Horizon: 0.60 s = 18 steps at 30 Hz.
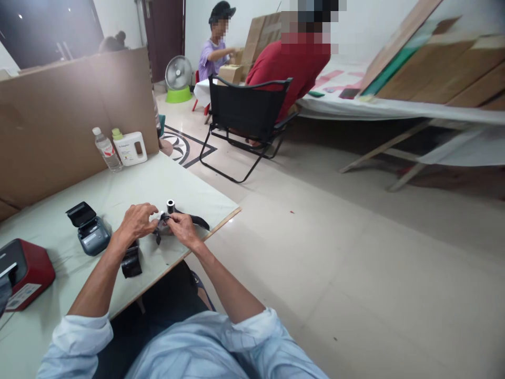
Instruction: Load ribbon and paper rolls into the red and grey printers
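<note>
My left hand (136,223) and my right hand (182,228) meet over the near edge of the pale table (130,184). Both pinch a small dark object with black straps (197,220) trailing to the right; its exact shape is hidden by my fingers. A small roll with a white rim (170,206) stands just behind my right hand. A black folded piece (131,261) lies under my left wrist. A grey-blue label printer (89,229) with its lid open sits left of my left hand.
A red device (24,271) sits at the table's left edge. A water bottle (106,150) and white jug (131,147) stand by a cardboard wall (59,116). Beyond, a person in red sits in a black chair (246,113); another person works near a fan (178,75).
</note>
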Each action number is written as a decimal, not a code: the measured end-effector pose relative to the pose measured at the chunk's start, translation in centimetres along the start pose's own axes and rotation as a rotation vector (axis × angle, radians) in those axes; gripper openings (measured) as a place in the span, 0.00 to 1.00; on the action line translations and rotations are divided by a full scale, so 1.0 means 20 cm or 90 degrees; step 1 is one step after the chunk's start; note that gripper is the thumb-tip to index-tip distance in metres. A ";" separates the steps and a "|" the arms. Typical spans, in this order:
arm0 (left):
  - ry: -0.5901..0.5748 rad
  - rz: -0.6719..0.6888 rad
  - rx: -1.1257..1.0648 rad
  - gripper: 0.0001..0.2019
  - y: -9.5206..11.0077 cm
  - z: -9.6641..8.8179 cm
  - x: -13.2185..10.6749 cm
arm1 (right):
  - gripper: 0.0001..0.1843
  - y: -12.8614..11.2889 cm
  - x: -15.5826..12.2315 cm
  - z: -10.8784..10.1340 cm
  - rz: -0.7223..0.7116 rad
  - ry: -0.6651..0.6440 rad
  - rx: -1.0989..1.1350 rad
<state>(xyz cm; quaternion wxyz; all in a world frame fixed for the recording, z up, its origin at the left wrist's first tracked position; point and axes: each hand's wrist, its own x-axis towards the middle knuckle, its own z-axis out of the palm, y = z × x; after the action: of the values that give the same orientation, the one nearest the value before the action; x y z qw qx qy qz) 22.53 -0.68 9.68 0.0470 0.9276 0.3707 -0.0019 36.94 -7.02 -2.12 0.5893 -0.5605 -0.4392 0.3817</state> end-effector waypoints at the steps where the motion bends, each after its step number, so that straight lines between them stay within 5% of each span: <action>1: -0.028 0.002 0.011 0.15 0.01 0.00 0.00 | 0.15 0.00 0.00 0.01 -0.002 0.001 0.004; 5: -0.113 -0.028 0.072 0.17 0.06 0.02 0.01 | 0.14 0.00 0.01 0.02 0.008 0.001 0.014; 11: -0.079 -0.036 0.065 0.19 0.05 0.04 0.02 | 0.13 -0.01 0.00 0.00 0.003 -0.008 -0.008; 18: -0.031 -0.077 0.049 0.20 0.02 -0.03 0.07 | 0.13 -0.06 -0.09 -0.03 -0.138 0.036 -0.327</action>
<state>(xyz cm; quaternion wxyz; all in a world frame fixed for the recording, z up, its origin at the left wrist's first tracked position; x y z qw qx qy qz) 23.88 0.07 10.35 0.0202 0.9043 0.4243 -0.0415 36.96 -8.94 -1.00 0.4773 -0.6515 -0.5626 0.1766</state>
